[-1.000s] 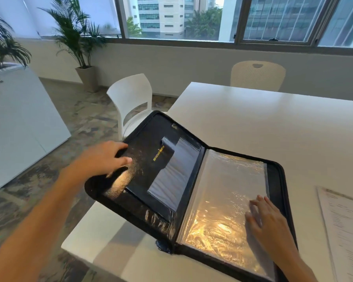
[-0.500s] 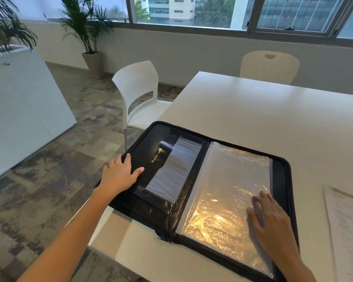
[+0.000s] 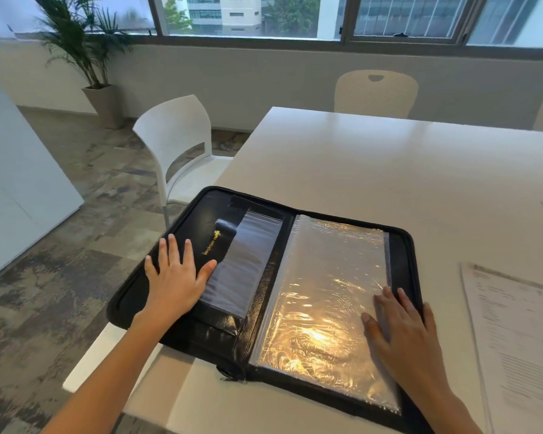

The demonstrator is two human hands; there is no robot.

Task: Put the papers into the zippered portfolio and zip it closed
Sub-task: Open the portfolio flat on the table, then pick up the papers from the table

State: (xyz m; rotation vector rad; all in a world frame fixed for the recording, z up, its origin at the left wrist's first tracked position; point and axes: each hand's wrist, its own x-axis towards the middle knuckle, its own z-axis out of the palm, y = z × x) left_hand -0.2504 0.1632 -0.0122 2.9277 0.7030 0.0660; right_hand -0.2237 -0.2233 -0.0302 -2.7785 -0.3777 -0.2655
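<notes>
The black zippered portfolio (image 3: 265,264) lies spread open on the near left corner of the white table (image 3: 373,170), its left half hanging past the table edge. My left hand (image 3: 174,281) rests flat, fingers apart, on the left inner cover beside a clear pocket. My right hand (image 3: 402,327) lies flat on the shiny plastic sleeves (image 3: 323,296) of the right half. The printed papers (image 3: 521,336) lie on the table to the right of the portfolio, partly cut off by the frame edge.
A white chair (image 3: 176,145) stands just left of the table. Two beige chairs (image 3: 375,92) sit at the far side. A potted plant (image 3: 88,57) and a white cabinet (image 3: 16,183) are to the left.
The left cover has been pressed down from tilted to flat. My left hand slid onto its inner face. My right hand has stayed on the sleeves.
</notes>
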